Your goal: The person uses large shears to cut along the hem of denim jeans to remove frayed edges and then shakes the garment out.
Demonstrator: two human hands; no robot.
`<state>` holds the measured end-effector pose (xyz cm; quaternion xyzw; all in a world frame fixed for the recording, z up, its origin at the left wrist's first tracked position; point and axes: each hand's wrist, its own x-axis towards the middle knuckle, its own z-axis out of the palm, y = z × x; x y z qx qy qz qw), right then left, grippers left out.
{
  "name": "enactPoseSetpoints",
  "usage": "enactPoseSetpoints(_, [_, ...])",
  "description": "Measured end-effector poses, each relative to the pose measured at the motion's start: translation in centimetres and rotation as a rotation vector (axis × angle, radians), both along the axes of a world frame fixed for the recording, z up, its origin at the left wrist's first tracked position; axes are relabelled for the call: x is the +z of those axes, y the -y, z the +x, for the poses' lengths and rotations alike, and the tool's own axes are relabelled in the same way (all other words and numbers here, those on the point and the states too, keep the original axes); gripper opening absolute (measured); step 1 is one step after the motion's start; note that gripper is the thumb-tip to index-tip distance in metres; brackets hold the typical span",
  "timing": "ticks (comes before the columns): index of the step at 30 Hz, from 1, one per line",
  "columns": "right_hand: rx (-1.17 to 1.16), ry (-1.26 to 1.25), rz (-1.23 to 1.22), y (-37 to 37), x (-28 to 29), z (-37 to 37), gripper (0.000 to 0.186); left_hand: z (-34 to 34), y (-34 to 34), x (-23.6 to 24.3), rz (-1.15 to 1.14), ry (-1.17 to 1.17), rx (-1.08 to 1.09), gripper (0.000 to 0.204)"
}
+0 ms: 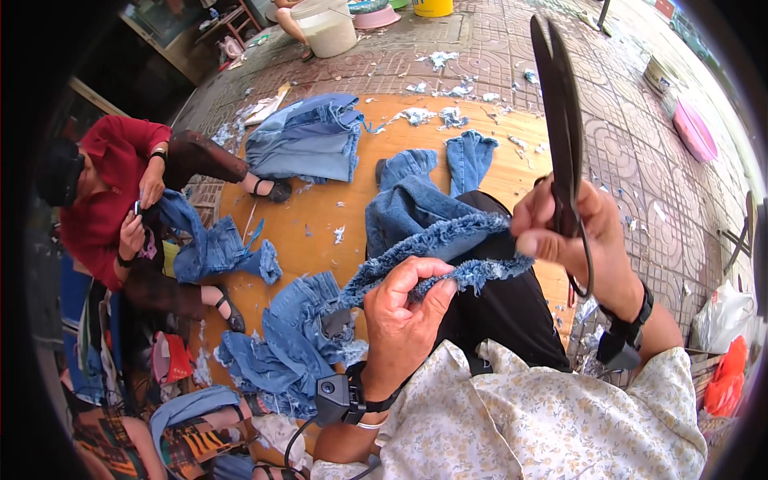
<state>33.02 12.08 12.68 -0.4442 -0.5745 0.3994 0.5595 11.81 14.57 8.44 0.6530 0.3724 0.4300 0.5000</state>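
Observation:
A pair of blue denim jeans (412, 204) lies over my lap, with a fluffy frayed hem (436, 238) turned toward me. My left hand (404, 312) is closed, pinching the near side of that hem between thumb and fingers. In my right hand (588, 236) are dark metal scissors (566, 120), blades upward and slightly apart at the tips, with a handle loop hanging below the palm. The thumb and fingers of this hand are bent close to the right end of the hem; whether they also grip threads there, I cannot tell.
Folded jeans (308, 140) and a crumpled denim pile (284, 340) lie on the orange board (336, 212), among thread scraps. At left, a person in red (120, 172) works on denim. Another person sits at lower left. A white bucket (326, 28) and pink basin (694, 130) stand farther off.

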Motion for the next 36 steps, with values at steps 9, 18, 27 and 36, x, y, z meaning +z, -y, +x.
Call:
enactPoseSetpoints(9, [0.021, 0.454, 0.11, 1.6, -0.4, -2.3, 0.027, 0.1, 1.5, 0.0, 0.098, 0.036, 0.026, 0.009])
enactPoseSetpoints(18, [0.047, 0.504, 0.077, 1.9, 0.5, -2.8, 0.024, -0.1, 1.9, -0.3, 0.02, 0.027, 0.02, 0.009])
enactPoseSetpoints(27, [0.18, 0.287, 0.005, 0.8, -1.7, -1.6, 0.016, -0.1, 1.0, -0.3, 0.153, -0.077, -0.005, 0.008])
enactPoseSetpoints(36, [0.204, -0.175, -0.112, 0.4, -1.2, 0.7, 0.014, 0.1, 0.8, -0.6, 0.273, -0.155, -0.05, 0.026])
